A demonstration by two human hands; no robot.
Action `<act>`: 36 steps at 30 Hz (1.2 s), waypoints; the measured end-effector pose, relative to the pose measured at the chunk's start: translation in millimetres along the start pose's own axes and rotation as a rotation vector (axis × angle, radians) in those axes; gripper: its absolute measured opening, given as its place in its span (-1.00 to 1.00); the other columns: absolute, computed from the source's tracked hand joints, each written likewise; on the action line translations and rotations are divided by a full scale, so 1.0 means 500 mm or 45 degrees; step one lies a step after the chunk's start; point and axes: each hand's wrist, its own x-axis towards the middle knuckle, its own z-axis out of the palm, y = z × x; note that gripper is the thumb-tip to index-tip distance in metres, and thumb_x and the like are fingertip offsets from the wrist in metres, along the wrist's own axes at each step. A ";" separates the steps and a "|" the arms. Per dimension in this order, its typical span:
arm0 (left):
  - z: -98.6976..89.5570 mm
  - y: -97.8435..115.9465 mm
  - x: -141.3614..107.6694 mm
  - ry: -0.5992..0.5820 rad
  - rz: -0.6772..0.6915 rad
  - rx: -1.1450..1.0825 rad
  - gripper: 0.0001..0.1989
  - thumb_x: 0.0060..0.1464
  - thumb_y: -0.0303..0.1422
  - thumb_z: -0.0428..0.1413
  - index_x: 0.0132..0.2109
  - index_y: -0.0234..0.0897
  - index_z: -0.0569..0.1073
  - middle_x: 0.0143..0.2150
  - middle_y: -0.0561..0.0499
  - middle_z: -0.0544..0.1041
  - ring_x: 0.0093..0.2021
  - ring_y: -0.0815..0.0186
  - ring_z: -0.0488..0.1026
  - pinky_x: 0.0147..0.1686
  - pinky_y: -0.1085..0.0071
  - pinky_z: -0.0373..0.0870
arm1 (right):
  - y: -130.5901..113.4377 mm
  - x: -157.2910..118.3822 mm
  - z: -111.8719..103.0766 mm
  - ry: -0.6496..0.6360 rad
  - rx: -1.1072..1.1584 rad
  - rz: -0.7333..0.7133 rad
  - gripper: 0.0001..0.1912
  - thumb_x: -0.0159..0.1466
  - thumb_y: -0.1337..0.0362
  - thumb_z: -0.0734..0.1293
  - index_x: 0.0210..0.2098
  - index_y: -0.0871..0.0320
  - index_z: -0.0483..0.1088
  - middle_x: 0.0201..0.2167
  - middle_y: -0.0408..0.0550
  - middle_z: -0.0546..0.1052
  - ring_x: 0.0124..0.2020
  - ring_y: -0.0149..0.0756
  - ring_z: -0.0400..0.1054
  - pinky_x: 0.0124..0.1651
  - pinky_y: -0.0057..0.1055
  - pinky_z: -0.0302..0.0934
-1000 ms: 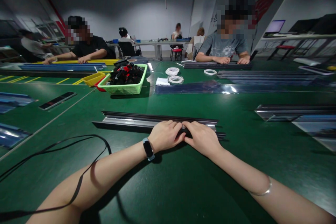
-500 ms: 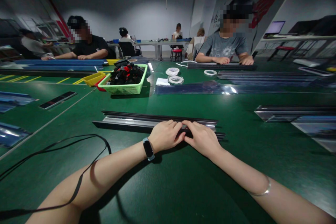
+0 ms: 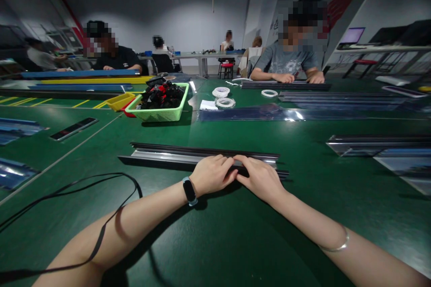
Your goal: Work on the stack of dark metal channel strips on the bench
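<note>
A long black channel-shaped profile (image 3: 158, 158), with a shiny silvery inside, lies crosswise on the green table (image 3: 215, 237). Near its right end, my left hand (image 3: 212, 171) grips the front wall, fingers curled over the edge and thumb on the near side. Close beside it, my right hand (image 3: 258, 175) pinches the same wall, its index fingertip almost touching my left hand. Whatever small piece may lie under the fingertips is hidden. A fitness band (image 3: 190, 191) sits on my left wrist. A black cord (image 3: 101, 233) loops over my left forearm.
Beyond the profile stand a green basket (image 3: 164, 114) of black and red parts and a yellow tray (image 3: 120, 101). Tape rolls (image 3: 225, 102) and clear film (image 3: 249, 114) lie farther right. More profiles (image 3: 377, 140) flank me, and a phone (image 3: 74, 128) is at left. Two co-workers sit opposite.
My hands and the profile stay practically still. At the far left, the co-worker has shifted a long blue profile, and a yellow strip now shows beneath it.
</note>
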 end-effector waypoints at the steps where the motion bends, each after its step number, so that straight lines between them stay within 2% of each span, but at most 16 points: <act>1: 0.001 0.000 -0.001 0.007 0.003 -0.002 -0.73 0.14 -0.23 -0.20 -0.19 -0.30 0.28 -0.36 0.01 0.39 -0.33 0.35 0.33 -0.35 0.41 0.26 | 0.000 -0.001 0.000 0.003 0.006 -0.003 -0.63 0.15 0.21 0.21 -0.05 0.09 0.19 -0.28 -0.07 0.44 -0.26 -0.31 0.34 -0.22 -0.43 0.18; 15: 0.003 -0.002 -0.001 0.003 0.033 0.003 -0.75 0.14 -0.26 -0.20 -0.22 -0.30 0.29 -0.40 0.00 0.39 -0.35 0.36 0.34 -0.36 0.41 0.28 | -0.004 0.002 -0.004 -0.044 -0.082 0.006 -0.64 0.15 0.18 0.21 -0.05 0.07 0.17 -0.32 -0.12 0.45 -0.32 -0.32 0.35 -0.31 -0.44 0.15; 28: 0.005 -0.001 -0.001 0.021 0.031 0.001 -0.75 0.14 -0.27 -0.19 -0.19 -0.30 0.29 -0.41 0.01 0.40 -0.39 0.38 0.36 -0.39 0.43 0.27 | -0.007 0.006 -0.003 0.001 -0.140 -0.040 -0.64 0.12 0.15 0.22 -0.09 0.10 0.20 -0.37 -0.12 0.45 -0.36 -0.34 0.33 -0.37 -0.45 0.07; 36: 0.007 -0.001 0.002 -0.006 0.071 0.061 -0.70 0.16 -0.25 -0.23 -0.27 -0.33 0.30 -0.40 -0.03 0.37 -0.36 0.37 0.34 -0.37 0.42 0.26 | -0.007 0.017 -0.006 -0.046 -0.182 -0.038 -0.63 0.09 0.13 0.23 -0.13 0.13 0.21 -0.41 -0.09 0.46 -0.39 -0.32 0.33 -0.43 -0.46 0.02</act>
